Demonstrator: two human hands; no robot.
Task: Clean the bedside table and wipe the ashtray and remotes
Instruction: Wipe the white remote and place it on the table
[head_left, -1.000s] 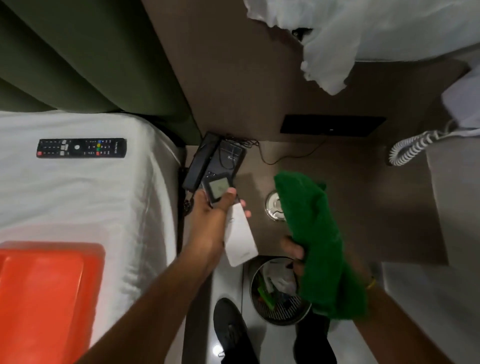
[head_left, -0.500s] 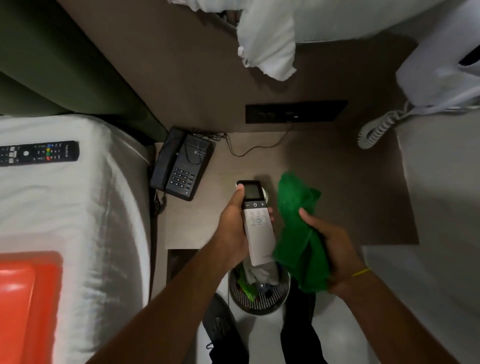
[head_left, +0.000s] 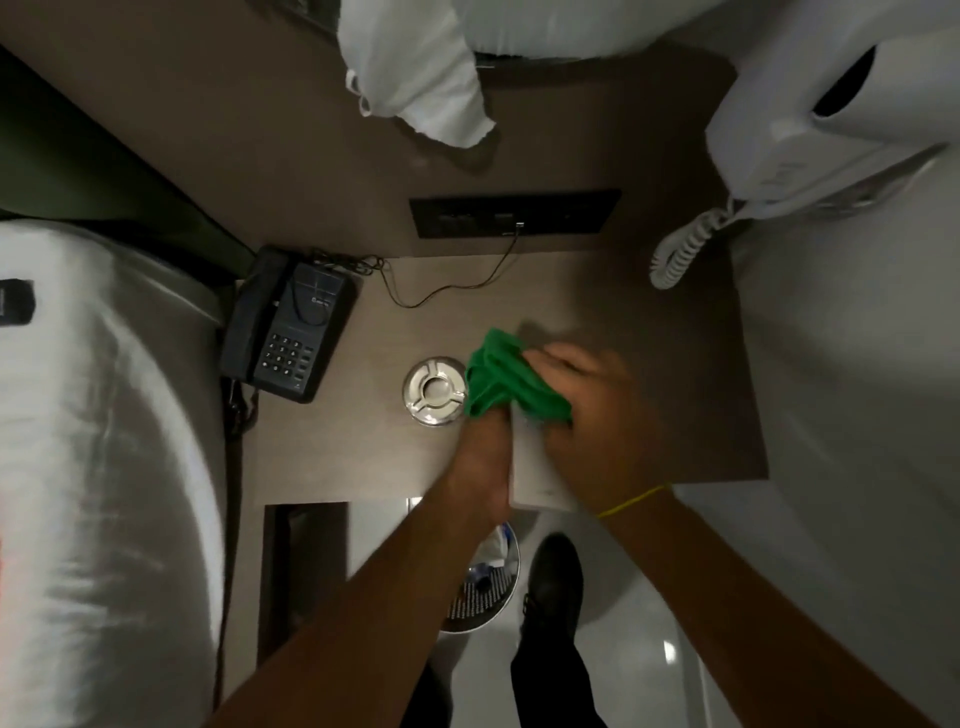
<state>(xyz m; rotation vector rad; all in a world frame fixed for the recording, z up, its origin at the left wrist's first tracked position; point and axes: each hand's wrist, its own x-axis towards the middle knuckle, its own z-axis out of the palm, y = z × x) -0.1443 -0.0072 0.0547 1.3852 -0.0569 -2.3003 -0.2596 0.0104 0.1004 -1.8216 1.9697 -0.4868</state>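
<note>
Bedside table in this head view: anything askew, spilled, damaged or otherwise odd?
Nothing spilled or damaged. The black phone sits askew at the bedside table's left edge, its thin cord trailing loose. The ashtray sits upright. Both hands wipe the white remote with the green cloth.

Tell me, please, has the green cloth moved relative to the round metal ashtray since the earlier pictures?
Yes. The green cloth now sits bunched over the white remote, touching the round metal ashtray's right edge; earlier it hung apart, nearer the person.

Yellow wristband (head_left: 631, 501), black shoe (head_left: 553, 582), dark trousers (head_left: 545, 686)
</note>
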